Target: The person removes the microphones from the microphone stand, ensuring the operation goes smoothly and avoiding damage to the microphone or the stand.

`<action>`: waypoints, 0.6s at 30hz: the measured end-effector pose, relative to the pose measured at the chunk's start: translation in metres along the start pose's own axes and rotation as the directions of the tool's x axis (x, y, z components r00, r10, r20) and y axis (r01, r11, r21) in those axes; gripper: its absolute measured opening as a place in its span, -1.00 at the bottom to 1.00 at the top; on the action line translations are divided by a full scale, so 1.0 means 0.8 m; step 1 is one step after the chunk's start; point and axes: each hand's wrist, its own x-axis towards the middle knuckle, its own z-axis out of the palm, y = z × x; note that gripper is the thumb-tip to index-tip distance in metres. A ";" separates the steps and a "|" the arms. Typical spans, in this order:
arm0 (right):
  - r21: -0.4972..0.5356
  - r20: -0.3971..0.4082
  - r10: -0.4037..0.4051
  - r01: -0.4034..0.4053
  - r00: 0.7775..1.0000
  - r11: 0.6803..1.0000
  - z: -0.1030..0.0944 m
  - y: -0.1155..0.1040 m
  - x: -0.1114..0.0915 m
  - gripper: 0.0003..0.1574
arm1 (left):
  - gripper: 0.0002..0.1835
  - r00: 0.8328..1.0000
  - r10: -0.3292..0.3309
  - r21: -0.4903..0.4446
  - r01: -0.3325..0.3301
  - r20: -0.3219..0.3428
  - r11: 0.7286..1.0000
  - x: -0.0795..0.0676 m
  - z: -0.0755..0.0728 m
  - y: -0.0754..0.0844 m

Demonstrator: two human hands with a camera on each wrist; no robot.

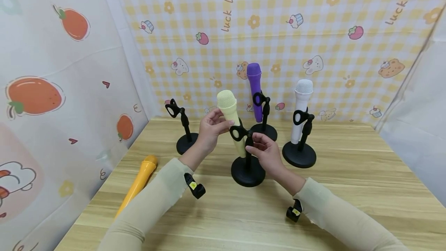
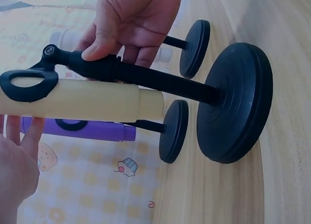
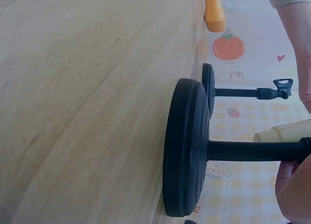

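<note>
A pale yellow microphone (image 1: 228, 105) sits tilted in the ring clip of a black desk stand (image 1: 248, 175). My left hand (image 1: 209, 129) holds that microphone just below its head, with thumb and fingers on either side. My right hand (image 1: 267, 153) pinches the upper post of the same stand, close under the clip joint. Seen from the left wrist, the microphone's body (image 2: 97, 100) passes through the clip, and its narrower tail end lies alongside the post (image 2: 165, 83). The stand's round base (image 3: 182, 151) is on the table in the right wrist view.
Behind, a purple microphone (image 1: 255, 84) and a white microphone (image 1: 303, 92) rest in black stands. Another black stand (image 1: 186, 127) with a bare clip is at the left. An orange microphone (image 1: 139, 181) lies on the wooden table (image 1: 223, 220) beside my left forearm. Patterned cloth hangs behind.
</note>
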 end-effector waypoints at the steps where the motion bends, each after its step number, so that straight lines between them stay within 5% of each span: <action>1: -0.003 0.000 -0.002 0.002 1.000 1.000 0.000 0.000 0.000 -0.56 | -0.65 1.000 -0.003 -0.002 0.003 0.003 1.000 0.000 -0.001 0.000; 18: -0.006 -0.010 0.008 -0.008 1.000 1.000 0.001 -0.003 -0.002 -0.54 | -0.61 1.000 0.006 0.046 -0.006 0.007 0.999 0.001 -0.001 0.001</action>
